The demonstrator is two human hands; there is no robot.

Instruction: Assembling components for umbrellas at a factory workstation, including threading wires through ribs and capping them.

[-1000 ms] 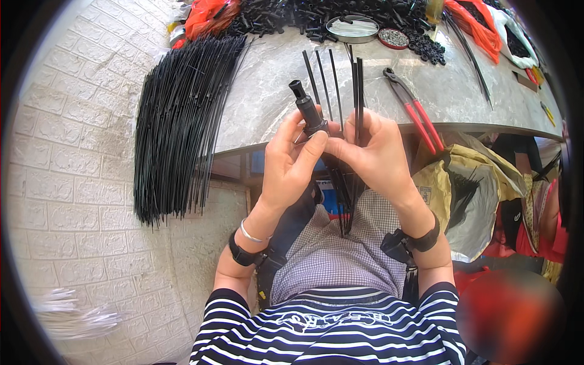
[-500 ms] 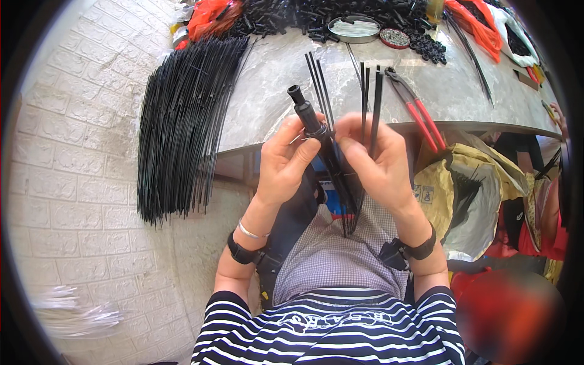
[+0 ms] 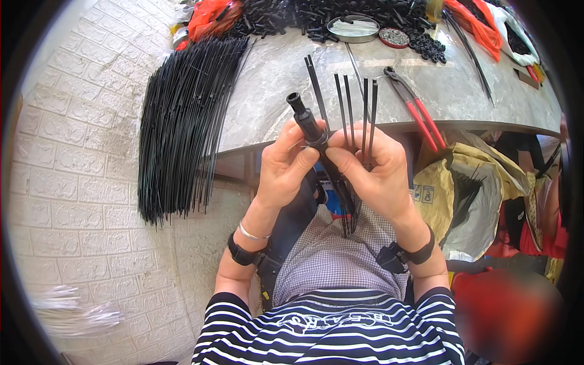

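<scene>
In front of my lap, my left hand [image 3: 287, 165] is closed around a black stepped tube [image 3: 307, 123], which tilts with its hollow end up and away from me. A short thin wire shows by the left thumb tip. My right hand [image 3: 372, 169] pinches close against the tube's collar, its thumb and forefinger touching it; what sits between those tips is too small to make out. Several thin black rods [image 3: 342, 104] stand up between and behind the right fingers. More rods run down below the tube toward the checked cloth [image 3: 340, 261] on my lap.
A thick bundle of black rods [image 3: 182, 128] hangs over the left table edge. Red-handled cutters [image 3: 420, 112] lie to the right. At the back are a round tin of white sticks [image 3: 353, 29], a red dish of small metal parts [image 3: 394, 38] and black tube pieces [image 3: 274, 21].
My right fingertips have come in against the tube's collar. The upright rods by my right hand have shifted lower and closer to the tube. The tube has dropped slightly.
</scene>
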